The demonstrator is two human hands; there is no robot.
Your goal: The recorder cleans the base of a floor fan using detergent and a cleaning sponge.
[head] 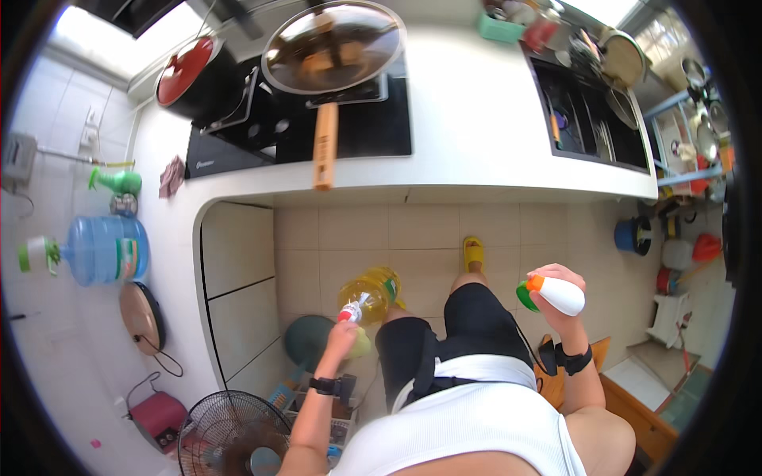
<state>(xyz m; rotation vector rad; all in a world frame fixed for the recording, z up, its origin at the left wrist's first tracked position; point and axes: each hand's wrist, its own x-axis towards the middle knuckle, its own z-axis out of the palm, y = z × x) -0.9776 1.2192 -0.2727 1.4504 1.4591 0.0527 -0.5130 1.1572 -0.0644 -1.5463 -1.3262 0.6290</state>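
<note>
My left hand (343, 342) grips the neck of a large clear plastic bottle of yellow oil (372, 291) by its red and white cap, above the floor tiles and beside my knee. Out to the right, my right hand (559, 297) is closed around a white plastic bottle (559, 296) with an orange collar; something green shows at its left end. On the gas hob (357, 131) stands a wide pan with a glass lid (333, 47), its wooden handle (325, 146) jutting over the counter's front edge. A black pot with a red lid (187, 71) stands left of it.
The white counter (470, 119) runs in front of me to a black sink (595, 125) at right. A blue water jug (107, 250) lies at left. A standing fan (235, 434) is near my left elbow; a wooden chair (553, 381) is close behind my right arm. A blue bucket (628, 235) is at right.
</note>
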